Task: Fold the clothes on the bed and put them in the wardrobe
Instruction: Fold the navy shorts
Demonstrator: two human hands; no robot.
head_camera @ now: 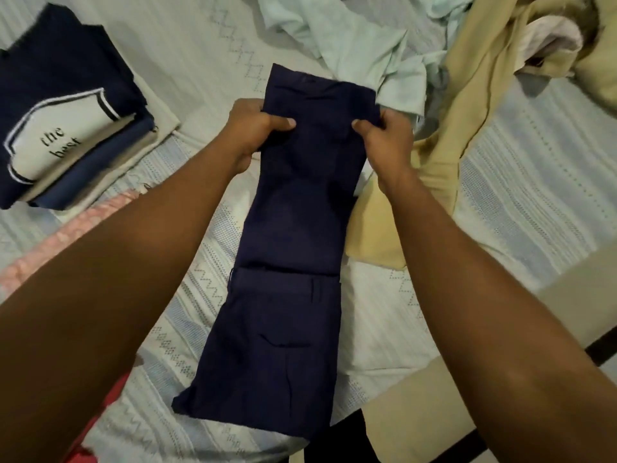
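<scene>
Left hand [248, 128] and right hand [384, 135] both pinching navy trousers [293, 245], lying lengthwise on patterned bedspread [517, 145], folded stack [66, 128] sitting left

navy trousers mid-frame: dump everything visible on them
The navy trousers are dark, woven-looking cloth folded into a long narrow strip lying on the bed. A fold edge crosses below the middle; a pocket seam shows on the near part. The left hand and right hand pinch its sides near the far end, thumbs on top. Its right edge overlaps a beige garment.
</scene>
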